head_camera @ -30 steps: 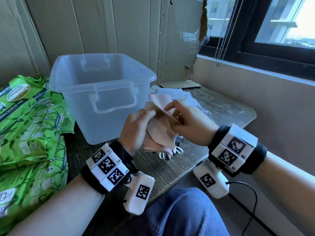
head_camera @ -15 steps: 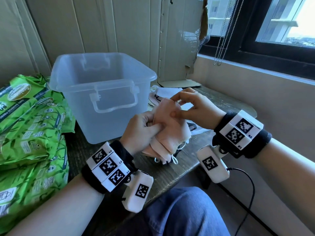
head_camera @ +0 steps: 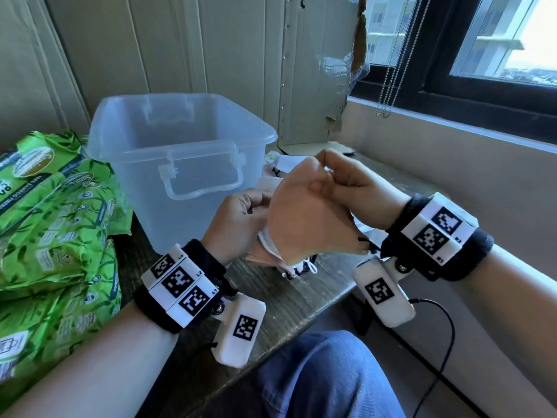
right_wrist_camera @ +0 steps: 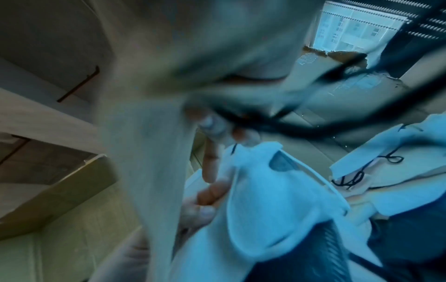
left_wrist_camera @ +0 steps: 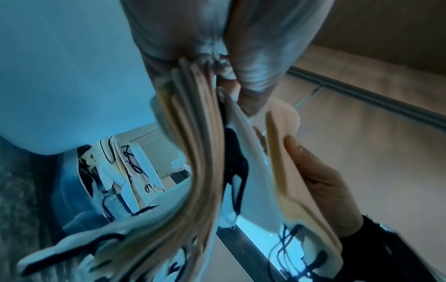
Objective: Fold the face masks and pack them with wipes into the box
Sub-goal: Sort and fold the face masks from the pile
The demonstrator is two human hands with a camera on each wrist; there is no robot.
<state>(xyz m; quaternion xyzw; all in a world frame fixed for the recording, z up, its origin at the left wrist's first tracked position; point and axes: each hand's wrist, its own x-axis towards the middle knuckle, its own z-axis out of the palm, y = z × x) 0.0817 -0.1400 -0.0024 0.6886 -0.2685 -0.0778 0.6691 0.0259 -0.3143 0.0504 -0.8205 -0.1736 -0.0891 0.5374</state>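
A peach face mask (head_camera: pixel 304 218) is held up above the table edge between both hands. My right hand (head_camera: pixel 334 182) pinches its top right part, thumb on the front. My left hand (head_camera: pixel 241 218) grips a bunch of folded peach masks (left_wrist_camera: pixel 193 133) by their left edge. In the left wrist view the bunch hangs down with white and black ear loops. More white and peach masks (head_camera: pixel 289 164) lie on the table behind my hands. The clear plastic box (head_camera: pixel 180 164) stands open just left of them. Green wipe packs (head_camera: pixel 51 212) are piled at the far left.
The dark wooden table (head_camera: pixel 289 297) ends close to my knee in blue jeans (head_camera: pixel 325 375). A wall and window sill (head_camera: pixel 452 152) run along the right. A black cable (head_camera: pixel 446 336) hangs from the right wrist camera. Bead chains (head_camera: pixel 388 70) hang at the window.
My right hand has lifted the front mask higher and spread it flat toward me. The left hand stays gripping the bunch, shifted slightly up.
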